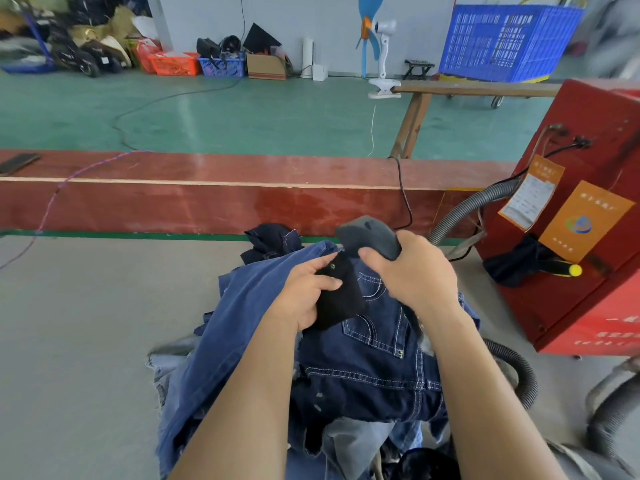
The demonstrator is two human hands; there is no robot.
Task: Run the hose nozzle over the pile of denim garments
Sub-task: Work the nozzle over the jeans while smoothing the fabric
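fingers [372, 259] of right hand [412, 271] wrapped tight around grey hose nozzle [367, 235], holding it just above the pile of denim garments [363, 368]. left hand [304, 296] just beside, thumb and fingers pinching a black cloth flap [341, 299] on the dark jeans [374, 362] at top of pile. lighter blue trouser leg [235, 327] draped over left side of the heap, on grey table [86, 341]. ribbed grey hose [464, 216] running from behind right hand toward red machine [588, 289] at right. farther, long red wooden board [242, 188], then green floor [242, 112], blue crate [502, 39] and white fan [382, 57] near the wall.
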